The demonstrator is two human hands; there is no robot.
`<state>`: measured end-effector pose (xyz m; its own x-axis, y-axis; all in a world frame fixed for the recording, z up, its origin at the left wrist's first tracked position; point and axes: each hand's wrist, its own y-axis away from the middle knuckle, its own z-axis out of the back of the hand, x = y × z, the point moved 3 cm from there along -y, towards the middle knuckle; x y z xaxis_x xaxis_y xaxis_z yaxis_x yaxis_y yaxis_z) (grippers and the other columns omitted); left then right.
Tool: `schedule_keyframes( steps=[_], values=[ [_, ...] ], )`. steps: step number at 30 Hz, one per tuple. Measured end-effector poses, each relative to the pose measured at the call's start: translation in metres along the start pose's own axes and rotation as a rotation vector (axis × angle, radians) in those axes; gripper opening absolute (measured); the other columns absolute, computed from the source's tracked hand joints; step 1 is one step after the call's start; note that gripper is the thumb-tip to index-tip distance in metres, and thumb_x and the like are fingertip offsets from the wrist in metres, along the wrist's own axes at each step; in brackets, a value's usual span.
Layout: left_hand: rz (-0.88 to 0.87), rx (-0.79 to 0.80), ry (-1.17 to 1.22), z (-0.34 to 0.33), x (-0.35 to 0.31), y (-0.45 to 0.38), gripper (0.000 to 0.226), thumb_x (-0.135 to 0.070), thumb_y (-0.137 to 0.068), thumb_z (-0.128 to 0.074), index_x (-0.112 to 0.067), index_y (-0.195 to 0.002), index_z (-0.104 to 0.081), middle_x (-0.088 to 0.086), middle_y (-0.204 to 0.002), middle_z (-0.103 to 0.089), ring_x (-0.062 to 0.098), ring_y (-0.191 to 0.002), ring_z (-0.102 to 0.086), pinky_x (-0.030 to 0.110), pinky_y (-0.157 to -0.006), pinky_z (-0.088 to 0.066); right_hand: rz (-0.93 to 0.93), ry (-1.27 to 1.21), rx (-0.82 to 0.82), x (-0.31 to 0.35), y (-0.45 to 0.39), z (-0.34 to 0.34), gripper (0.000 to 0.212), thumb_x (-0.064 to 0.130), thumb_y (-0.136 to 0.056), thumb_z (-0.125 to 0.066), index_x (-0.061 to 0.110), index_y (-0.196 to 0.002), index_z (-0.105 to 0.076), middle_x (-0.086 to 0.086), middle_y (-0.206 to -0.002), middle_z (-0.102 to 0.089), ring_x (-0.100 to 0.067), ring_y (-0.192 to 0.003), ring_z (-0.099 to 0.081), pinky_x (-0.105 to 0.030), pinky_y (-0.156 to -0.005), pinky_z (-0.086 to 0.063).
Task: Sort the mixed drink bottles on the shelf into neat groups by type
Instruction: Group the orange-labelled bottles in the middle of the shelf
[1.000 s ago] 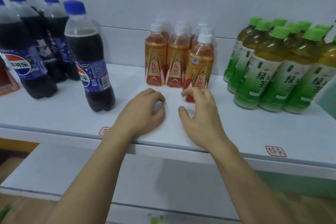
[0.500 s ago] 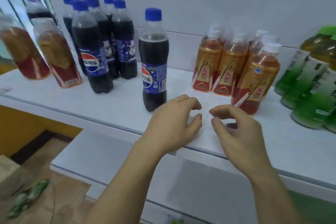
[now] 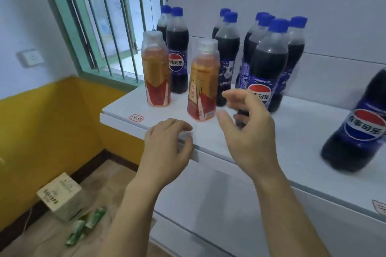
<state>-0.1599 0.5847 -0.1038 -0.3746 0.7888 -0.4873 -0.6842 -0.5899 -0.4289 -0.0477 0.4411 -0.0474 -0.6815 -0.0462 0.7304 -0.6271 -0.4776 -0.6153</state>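
Two orange tea bottles with white caps stand at the left end of the white shelf [image 3: 296, 131]: one at the far left [image 3: 156, 73], one nearer [image 3: 202, 83]. Behind them stand several dark cola bottles with blue caps [image 3: 269, 62]. A lone cola bottle [image 3: 359, 127] stands at the right edge, blurred. My left hand [image 3: 167, 148] rests on the shelf's front edge, fingers loosely curled, holding nothing. My right hand [image 3: 248, 131] hovers just right of the nearer orange bottle, fingers half curled and apart, empty.
A barred window with a green frame [image 3: 108, 27] sits left of the shelf. Below, a lower shelf [image 3: 208, 225] runs along. On the floor lie a small cardboard box [image 3: 59, 198] and green wrappers [image 3: 87, 225]. A price tag [image 3: 136, 118] marks the shelf corner.
My view has swung left along the shelf; the green tea and orange group have left the frame. Both hands moved left with it, still empty. The right hand now nears the nearer orange bottle.
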Motion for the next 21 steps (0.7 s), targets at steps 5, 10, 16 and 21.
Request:
schedule_keyframes(
  steps=[5, 10, 16, 21],
  values=[
    [-0.072, -0.019, 0.103, -0.005, 0.022, -0.013, 0.021, -0.043, -0.089, -0.043, -0.041, -0.097, -0.062, -0.025, -0.104, -0.054, -0.001, -0.106, -0.046, 0.037, -0.104, -0.028, -0.103, 0.066, -0.234, 0.005, -0.072, -0.055, 0.071, 0.038, -0.086, -0.078, 0.032, -0.144, -0.039, 0.006, -0.137, -0.051, -0.004, -0.119, -0.051, -0.017, -0.098, -0.042],
    [-0.11, -0.074, 0.156, -0.007, 0.022, -0.013, 0.019, -0.037, -0.09, -0.05, -0.034, -0.096, -0.067, -0.018, -0.104, -0.06, 0.006, -0.105, -0.051, 0.029, -0.095, -0.022, -0.219, 0.114, -0.215, -0.014, -0.086, -0.092, 0.096, 0.031, -0.078, -0.087, 0.034, -0.152, -0.026, 0.006, -0.148, -0.045, -0.015, -0.131, -0.048, -0.042, -0.108, -0.042],
    [-0.083, 0.016, 0.43, 0.006, 0.021, -0.017, 0.076, -0.055, -0.083, -0.073, -0.043, -0.146, -0.032, -0.022, -0.143, -0.04, -0.002, -0.122, -0.05, 0.024, -0.102, -0.041, -0.154, -0.09, -0.25, 0.015, -0.043, -0.058, 0.091, 0.029, -0.076, -0.088, 0.042, -0.148, -0.034, 0.022, -0.141, -0.052, -0.003, -0.127, -0.056, -0.033, -0.103, -0.053],
    [-0.296, 0.291, 0.724, 0.014, -0.022, -0.011, 0.088, -0.061, -0.077, -0.077, -0.056, -0.147, -0.024, -0.034, -0.139, -0.048, -0.005, -0.123, -0.056, 0.017, -0.087, -0.056, -0.09, -0.321, -0.178, 0.039, 0.0, 0.013, 0.087, 0.015, -0.079, -0.083, 0.024, -0.15, -0.034, -0.008, -0.127, -0.068, -0.026, -0.113, -0.07, -0.039, -0.085, -0.062]
  ],
)
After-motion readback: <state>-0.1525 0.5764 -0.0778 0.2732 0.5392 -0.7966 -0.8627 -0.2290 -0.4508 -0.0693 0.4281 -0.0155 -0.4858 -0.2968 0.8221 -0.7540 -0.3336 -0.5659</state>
